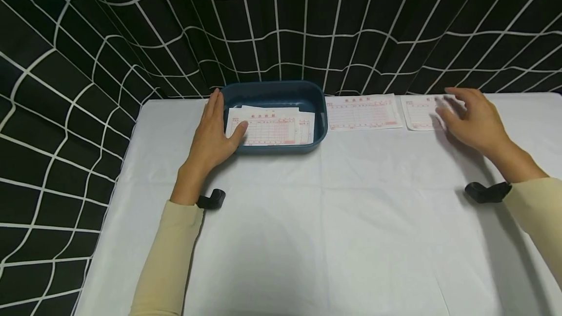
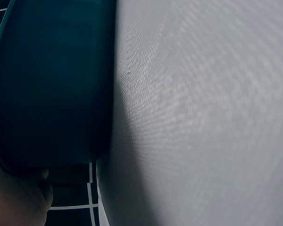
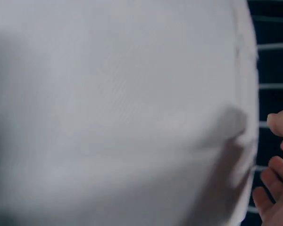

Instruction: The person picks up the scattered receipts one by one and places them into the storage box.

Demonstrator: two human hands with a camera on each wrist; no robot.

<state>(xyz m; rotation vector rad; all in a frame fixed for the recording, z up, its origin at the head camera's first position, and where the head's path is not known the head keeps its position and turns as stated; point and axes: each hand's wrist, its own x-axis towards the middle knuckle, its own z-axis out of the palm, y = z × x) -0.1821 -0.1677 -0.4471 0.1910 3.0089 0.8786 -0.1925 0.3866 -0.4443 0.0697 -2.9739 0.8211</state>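
Note:
At the left end of a dark blue plastic basin (image 1: 281, 149), my left hand (image 1: 210, 135) holds the wall, with the thumb over the rim and the fingers along the outside. Printed paper slips (image 1: 268, 128) with red table lines lie in the basin. My right hand (image 1: 476, 118) hovers over the right-hand slip (image 1: 417, 113) on the table, thumb and fingers apart, nothing between them. Another slip (image 1: 362, 112) lies flat between the basin and that one. In the left wrist view the basin's side (image 2: 52, 84) fills the left part.
A white cloth (image 1: 329, 238) covers the table. Behind its far edge and along the left hangs a black curtain with a white grid (image 1: 290, 18). Each wrist wears a black camera mount, one at the left (image 1: 212, 199) and one at the right (image 1: 487, 192).

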